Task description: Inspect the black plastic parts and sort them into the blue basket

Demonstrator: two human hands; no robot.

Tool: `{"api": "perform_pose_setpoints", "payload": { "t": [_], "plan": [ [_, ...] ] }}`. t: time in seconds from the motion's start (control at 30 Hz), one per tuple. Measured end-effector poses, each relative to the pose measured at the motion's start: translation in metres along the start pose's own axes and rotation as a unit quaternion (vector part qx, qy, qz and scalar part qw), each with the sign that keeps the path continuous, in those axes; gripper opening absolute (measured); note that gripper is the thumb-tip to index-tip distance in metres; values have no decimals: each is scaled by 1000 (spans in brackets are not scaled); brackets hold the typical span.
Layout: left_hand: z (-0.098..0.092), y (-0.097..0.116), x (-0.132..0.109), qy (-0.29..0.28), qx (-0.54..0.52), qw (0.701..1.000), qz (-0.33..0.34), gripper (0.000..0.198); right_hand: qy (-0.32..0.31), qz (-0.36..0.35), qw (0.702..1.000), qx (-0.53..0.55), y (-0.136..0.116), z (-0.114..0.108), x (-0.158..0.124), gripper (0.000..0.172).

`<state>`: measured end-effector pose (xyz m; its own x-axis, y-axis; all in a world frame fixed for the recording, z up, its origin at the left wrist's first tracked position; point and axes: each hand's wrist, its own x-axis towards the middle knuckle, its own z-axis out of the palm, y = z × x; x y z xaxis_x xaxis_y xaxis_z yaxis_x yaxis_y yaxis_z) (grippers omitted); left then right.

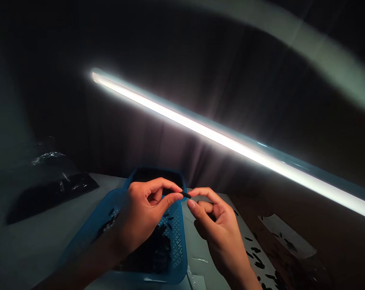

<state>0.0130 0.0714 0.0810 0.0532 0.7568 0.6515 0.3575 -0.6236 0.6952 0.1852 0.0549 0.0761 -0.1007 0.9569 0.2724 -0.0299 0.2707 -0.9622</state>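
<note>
Between my two hands is a small dark, slender piece (186, 194), its exact kind not clear. The thumb and forefinger of my left hand (152, 205) pinch its left end. My right hand (218, 219) has its forefinger tip at the piece's right end, with the thumb just below and a slight gap between them; the other fingers curl in. Below my left hand lies a blue perforated plastic basket (180, 241) with many similar dark pieces (152, 253) in it. My left forearm hides part of the basket.
Behind it stands a second blue basket (158, 172) with dark contents. A bright tube light (200, 129) slants across the view. Dark pieces (256, 257) lie scattered on the white table (200, 229) at right, near a white paper (287, 233). A clear bag (61, 189) with dark contents lies left.
</note>
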Motion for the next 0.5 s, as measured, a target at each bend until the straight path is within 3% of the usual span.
{"api": "perform_pose_setpoints", "payload": {
  "t": [0.23, 0.5],
  "plan": [
    [-1, 2, -3, 1, 6, 999, 48, 14, 85, -69, 991, -81, -10, 5, -8, 19],
    [0, 4, -6, 31, 25, 992, 122, 8, 83, -107, 987, -86, -6, 4, -9, 20]
  ]
}}
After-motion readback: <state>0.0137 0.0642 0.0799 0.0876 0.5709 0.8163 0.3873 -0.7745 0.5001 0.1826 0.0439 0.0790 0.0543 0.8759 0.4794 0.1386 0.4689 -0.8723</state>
